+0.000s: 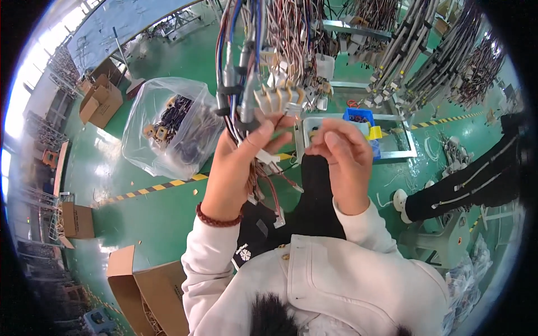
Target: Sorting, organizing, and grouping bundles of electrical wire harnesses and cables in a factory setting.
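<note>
A bundle of wire harnesses (228, 92) with blue, red, black and white leads hangs down in front of me, with dark and grey sleeves along it. My left hand (238, 159) is closed around its lower part, thumb on top. Loose wire ends with white plugs (279, 219) dangle below the palm. Just beyond those fingers is a row of pale blocks with tan bands (278, 99). To the right, apart from the bundle, my right hand (346, 154) is closed in a pinch, thumb against curled fingers. Anything between its fingertips is too small to make out.
Hanging wire bundles (392, 50) crowd a metal frame (412, 143) ahead and right. A blue bin (358, 116) sits on it. Left stands a clear plastic bag (168, 129) of parts; cardboard boxes (159, 291) are lower left. At right are a person's dark-clad leg (459, 182) and a stool (440, 238).
</note>
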{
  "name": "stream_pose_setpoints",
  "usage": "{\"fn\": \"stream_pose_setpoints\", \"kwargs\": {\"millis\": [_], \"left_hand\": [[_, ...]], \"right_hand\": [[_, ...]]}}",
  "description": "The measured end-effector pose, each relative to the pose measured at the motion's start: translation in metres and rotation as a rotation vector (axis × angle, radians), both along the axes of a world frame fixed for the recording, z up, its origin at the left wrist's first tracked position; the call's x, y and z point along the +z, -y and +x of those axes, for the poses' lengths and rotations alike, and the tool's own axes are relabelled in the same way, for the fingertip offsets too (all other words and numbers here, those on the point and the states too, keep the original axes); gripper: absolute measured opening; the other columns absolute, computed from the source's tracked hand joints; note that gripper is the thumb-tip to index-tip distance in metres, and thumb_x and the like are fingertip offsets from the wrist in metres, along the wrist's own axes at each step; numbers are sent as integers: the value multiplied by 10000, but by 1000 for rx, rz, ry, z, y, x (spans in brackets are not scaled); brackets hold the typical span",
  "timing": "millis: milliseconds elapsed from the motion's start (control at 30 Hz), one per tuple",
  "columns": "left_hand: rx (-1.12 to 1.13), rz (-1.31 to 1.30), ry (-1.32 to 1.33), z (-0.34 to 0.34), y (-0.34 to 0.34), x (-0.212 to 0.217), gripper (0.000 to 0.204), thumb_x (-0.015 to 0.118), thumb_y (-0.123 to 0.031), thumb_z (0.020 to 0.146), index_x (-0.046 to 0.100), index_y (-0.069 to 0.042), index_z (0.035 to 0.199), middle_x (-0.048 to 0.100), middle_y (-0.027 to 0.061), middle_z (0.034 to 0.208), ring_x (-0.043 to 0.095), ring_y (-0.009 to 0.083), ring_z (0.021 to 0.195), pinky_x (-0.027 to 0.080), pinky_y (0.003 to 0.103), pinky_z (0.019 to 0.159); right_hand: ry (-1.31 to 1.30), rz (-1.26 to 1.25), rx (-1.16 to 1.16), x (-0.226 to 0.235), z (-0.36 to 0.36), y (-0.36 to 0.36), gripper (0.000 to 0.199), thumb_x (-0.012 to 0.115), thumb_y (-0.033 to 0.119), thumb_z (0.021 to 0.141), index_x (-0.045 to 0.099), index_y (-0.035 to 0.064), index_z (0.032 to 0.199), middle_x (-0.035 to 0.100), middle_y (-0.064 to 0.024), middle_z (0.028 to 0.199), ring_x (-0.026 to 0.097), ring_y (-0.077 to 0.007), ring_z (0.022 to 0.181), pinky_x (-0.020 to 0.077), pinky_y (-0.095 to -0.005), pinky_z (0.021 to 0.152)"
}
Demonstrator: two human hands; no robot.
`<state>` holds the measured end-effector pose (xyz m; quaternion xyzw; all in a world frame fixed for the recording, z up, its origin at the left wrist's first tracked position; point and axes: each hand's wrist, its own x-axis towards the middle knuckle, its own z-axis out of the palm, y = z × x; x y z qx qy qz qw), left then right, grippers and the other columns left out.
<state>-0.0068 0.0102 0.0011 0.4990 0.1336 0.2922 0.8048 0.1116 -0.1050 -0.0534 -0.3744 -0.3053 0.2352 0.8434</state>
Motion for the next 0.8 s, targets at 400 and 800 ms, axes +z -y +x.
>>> {"fn": "stream_pose_setpoints", "kwargs": {"millis": [400, 800], "left_hand": [[-297, -637, 508, 6, -16, -13, 168, 478, -148, 929, 482, -6, 1019, 491, 80, 953, 451, 131, 766, 469, 215, 644], [-339, -735, 617, 5, -18, -12, 209, 453, -143, 942, 485, 34, 1049, 460, 79, 967, 434, 123, 777, 454, 210, 678]], "right_hand": [[-152, -163, 624, -10, -2, 19, 330, 411, 160, 939, 520, -58, 1161, 611, -151, 1032, 620, -213, 922, 483, -325, 867], [-33, -152, 527, 2, -5, 34, 312, 517, 54, 885, 514, -52, 1179, 625, -161, 1015, 631, -182, 866, 517, -319, 816]]}}
